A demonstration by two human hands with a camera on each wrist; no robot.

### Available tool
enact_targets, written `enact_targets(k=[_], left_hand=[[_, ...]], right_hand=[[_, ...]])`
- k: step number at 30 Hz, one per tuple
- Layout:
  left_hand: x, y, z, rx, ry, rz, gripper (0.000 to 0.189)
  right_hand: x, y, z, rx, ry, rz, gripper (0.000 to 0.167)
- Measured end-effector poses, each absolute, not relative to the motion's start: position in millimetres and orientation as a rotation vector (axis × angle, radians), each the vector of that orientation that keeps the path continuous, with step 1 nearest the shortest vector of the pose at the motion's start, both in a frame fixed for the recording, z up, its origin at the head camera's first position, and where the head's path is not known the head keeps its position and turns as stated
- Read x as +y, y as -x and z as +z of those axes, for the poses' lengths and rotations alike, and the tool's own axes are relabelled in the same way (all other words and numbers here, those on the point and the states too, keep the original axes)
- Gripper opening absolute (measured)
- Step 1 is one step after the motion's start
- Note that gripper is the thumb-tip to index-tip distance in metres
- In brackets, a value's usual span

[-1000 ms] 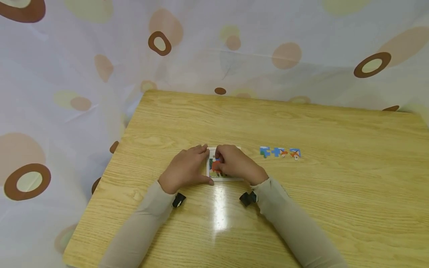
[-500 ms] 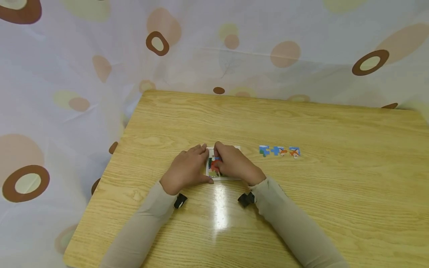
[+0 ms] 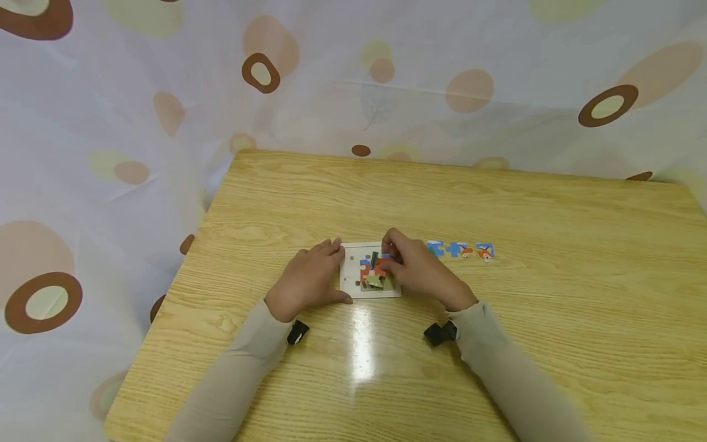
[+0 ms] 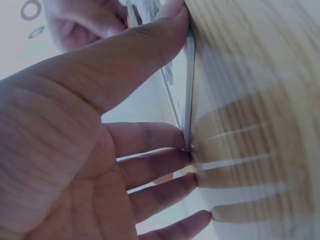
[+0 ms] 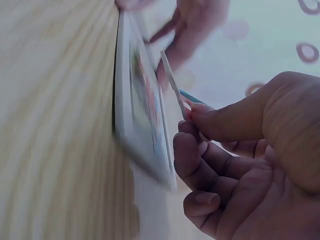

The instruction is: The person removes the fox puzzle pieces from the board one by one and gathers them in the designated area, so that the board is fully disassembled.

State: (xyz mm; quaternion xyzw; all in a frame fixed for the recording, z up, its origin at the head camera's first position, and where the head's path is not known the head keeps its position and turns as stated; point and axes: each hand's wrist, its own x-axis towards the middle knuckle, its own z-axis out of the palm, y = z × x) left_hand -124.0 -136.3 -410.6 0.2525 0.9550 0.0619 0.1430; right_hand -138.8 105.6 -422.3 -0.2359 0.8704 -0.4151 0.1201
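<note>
A small jigsaw puzzle tray (image 3: 349,265) lies on the table, its bare pale base showing at the left. My left hand (image 3: 309,279) rests at its left side, thumb along the near edge. In the left wrist view the straight fingers (image 4: 155,165) touch the tray's edge and the table. Between thumb and fingertips, my right hand (image 3: 422,267) pinches some puzzle pieces (image 5: 172,80), tilted above the tray's right part. Red, blue and green pictures show on them in the head view. How many pieces it holds I cannot tell.
Right of the tray lie loose puzzle pieces: a blue and green one (image 3: 435,247), one with part of a fox (image 3: 461,250), and another fox piece (image 3: 486,250). The wooden table (image 3: 525,344) meets a spotted curtain (image 3: 331,104) at the back.
My right hand has moved right, bringing puzzle pieces away from the tray's left part, where the pale base now shows. The left hand has stayed in place.
</note>
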Motion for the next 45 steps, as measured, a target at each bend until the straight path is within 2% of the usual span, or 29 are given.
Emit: enact_targets(k=[11, 24, 32, 41, 45], left_hand=[[-135.9, 124.8, -411.4, 2.748, -0.728, 0.171, 0.100], [-136.8, 124.6, -412.1, 2.738, -0.713, 0.215, 0.101], [-141.0, 125.3, -413.7, 2.762, -0.727, 0.235, 0.100], [-143.4, 127.3, -414.3, 2.789, -0.735, 0.258, 0.101], [-142.7, 128.3, -414.7, 2.803, -0.722, 0.320, 0.091]], right_hand=[[182.7, 122.5, -423.9, 2.717, 0.579, -1.078, 0.014], [191.0, 120.4, -426.3, 2.745, 0.599, -1.052, 0.014], [174.5, 125.5, -424.1, 2.690, 0.643, -1.110, 0.014], [100.7, 149.5, -421.0, 2.490, 0.779, -1.232, 0.011], [77.0, 156.0, -428.8, 2.406, 0.792, -1.233, 0.011]])
